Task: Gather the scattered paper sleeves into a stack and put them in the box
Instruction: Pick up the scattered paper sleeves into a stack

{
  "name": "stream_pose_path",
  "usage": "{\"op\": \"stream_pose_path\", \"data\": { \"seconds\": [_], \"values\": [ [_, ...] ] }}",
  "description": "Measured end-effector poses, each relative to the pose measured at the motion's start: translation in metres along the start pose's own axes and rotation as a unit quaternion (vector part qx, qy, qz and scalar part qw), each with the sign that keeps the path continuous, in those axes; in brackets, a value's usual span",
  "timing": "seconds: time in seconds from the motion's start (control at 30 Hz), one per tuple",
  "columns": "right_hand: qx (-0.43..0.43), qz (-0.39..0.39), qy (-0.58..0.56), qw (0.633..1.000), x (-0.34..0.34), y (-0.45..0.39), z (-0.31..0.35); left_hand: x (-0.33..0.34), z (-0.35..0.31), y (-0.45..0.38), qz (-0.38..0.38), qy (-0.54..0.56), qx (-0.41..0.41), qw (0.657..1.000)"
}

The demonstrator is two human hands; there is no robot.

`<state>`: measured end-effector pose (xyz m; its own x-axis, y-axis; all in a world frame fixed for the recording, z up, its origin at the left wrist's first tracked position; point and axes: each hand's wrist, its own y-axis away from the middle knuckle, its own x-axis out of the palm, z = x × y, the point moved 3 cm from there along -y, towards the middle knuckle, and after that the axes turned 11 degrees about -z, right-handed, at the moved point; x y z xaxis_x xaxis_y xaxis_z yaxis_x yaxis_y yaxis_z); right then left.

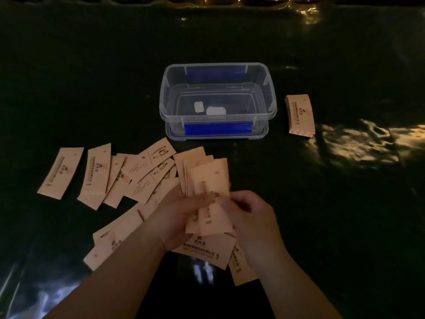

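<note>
Paper sleeves: squaring the bunch before it goes in the box

Paper sleeves (207, 196) are held as a loose, fanned bunch in both hands at the near centre of the bench (345, 203), just near of the clear plastic box (271, 107). The left hand (177, 217) has its fingers curled round the bunch from the left, and the right hand (250, 215) pinches it from the right; the fingers there are blurred, so the exact hold is hard to read.

The bunch is skewed, with its far ends splayed apart. It would be best to tap the long edges down on the bench and let the sleeves slide flush before closing the grip, since a tight squeeze now would likely crease the thin paper.

More scattered sleeves (96, 176) lie overlapping to the left, with a few under the wrists. Sliding each one onto the bunch in the same direction should keep the curved edges matched.

1 finished stack (300, 115) sits right of the box. The box holds 2 small white pieces, otherwise no sleeves that I can see.
</note>
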<state>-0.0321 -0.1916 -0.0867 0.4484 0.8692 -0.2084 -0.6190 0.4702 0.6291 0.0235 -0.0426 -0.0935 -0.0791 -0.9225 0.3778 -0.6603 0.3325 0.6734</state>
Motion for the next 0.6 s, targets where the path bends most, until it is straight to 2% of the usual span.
{"op": "stream_pose_path", "data": {
  "seconds": [0.07, 0.13, 0.2, 0.23, 0.27, 0.33, 0.4, 0.43, 0.47, 0.53, 0.6],
  "values": [
    [-0.009, 0.004, 0.033, 0.999, 0.006, -0.001, -0.003, -0.004, -0.001, -0.001, -0.005, -0.01, 0.004, 1.0],
    [-0.027, -0.067, 0.025, 0.997, -0.005, -0.008, -0.004, -0.014, -0.008, -0.001, -0.018, -0.006, 0.023, 1.0],
    [-0.114, -0.158, 0.1, 0.976, -0.023, -0.013, -0.003, -0.027, -0.017, 0.0, -0.034, 0.015, 0.046, 0.998],
    [-0.155, -0.159, 0.16, 0.962, -0.028, -0.016, -0.005, -0.033, -0.02, 0.0, -0.042, 0.04, 0.05, 0.997],
    [-0.176, -0.121, 0.227, 0.95, -0.027, -0.016, -0.009, -0.039, -0.024, 0.0, -0.047, 0.066, 0.048, 0.996],
    [-0.177, 0.025, 0.376, 0.909, -0.014, -0.011, -0.025, -0.046, -0.027, -0.001, -0.06, 0.102, 0.026, 0.993],
    [-0.262, 0.135, 0.497, 0.816, 0.003, 0.001, -0.048, -0.051, -0.026, 0.0, -0.073, 0.128, 0.004, 0.989],
    [-0.324, 0.149, 0.515, 0.779, 0.011, 0.009, -0.057, -0.053, -0.026, 0.001, -0.076, 0.137, 0.0, 0.988],
    [-0.359, 0.139, 0.517, 0.764, 0.015, 0.014, -0.063, -0.054, -0.025, 0.003, -0.079, 0.139, -0.001, 0.987],
    [-0.359, 0.102, 0.507, 0.777, 0.014, 0.015, -0.068, -0.055, -0.024, 0.006, -0.08, 0.131, 0.005, 0.988],
    [-0.314, 0.064, 0.475, 0.82, 0.004, 0.012, -0.064, -0.055, -0.023, 0.008, -0.082, 0.126, 0.013, 0.989]
  ]
}}
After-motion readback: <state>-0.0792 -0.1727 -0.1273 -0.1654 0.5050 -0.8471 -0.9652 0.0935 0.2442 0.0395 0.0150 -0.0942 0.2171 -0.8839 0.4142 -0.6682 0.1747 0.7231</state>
